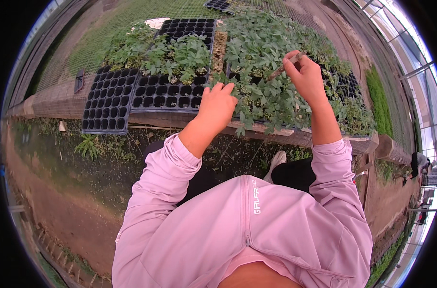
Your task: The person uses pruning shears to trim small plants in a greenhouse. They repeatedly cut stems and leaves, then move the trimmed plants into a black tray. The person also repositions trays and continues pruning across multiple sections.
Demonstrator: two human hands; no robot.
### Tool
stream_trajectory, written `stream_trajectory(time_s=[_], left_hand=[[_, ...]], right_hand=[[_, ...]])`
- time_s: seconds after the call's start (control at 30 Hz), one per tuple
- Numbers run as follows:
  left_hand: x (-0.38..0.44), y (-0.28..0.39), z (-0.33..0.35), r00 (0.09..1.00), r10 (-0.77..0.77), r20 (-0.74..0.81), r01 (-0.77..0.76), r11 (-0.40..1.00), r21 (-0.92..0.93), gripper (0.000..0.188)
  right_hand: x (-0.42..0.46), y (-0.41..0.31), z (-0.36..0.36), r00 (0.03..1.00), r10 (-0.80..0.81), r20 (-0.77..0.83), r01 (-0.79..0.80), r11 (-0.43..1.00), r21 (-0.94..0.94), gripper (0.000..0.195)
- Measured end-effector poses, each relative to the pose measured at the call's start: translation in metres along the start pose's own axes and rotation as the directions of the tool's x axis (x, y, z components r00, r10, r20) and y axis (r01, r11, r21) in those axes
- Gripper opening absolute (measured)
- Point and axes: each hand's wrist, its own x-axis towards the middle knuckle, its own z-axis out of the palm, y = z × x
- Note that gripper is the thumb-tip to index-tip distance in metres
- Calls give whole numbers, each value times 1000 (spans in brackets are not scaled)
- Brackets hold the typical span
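Observation:
My right hand (305, 77) grips a thin, dirt-stained stick (279, 72) that slants down to the left, its tip among the leaves. Below it spreads a dense stand of green seedlings (265, 91) in black cell trays. At the left edge of that stand is my left hand (218, 100), fingers bent down at the leaves; whether they pinch a seedling is hidden. Just left of this hand lies a black plug tray (160, 102) with hollow front cells and a clump of seedlings (184, 54) across its middle.
Another black plug tray (106, 99) overhangs the front edge of the mesh-topped bench (52, 102). Farther back lies a tray with bare cells (189, 27). A brown, crumbly strip (218, 50) runs between the trays. Weeds (88, 145) grow on the ground below. Another person (418, 163) is at the far right.

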Motion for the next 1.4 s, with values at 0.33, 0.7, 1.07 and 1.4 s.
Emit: stream_trajectory(time_s=[0.33,0.7,1.07,1.4], left_hand=[[16,27,-5,954,52,-296,-107,979,-173,36],[8,46,13,962,273,-4,-267,937,-224,46],[9,43,13,963,270,-3,-263,937,-228,46],[12,41,15,966,258,12,-249,942,-225,46]], right_hand=[[-10,2,-3,985,1,172,-29,986,164,16],[-4,17,14,997,20,79,-33,986,162,14],[8,5,27,997,-36,64,39,998,-43,15],[9,33,52,988,134,72,-137,990,31,20]])
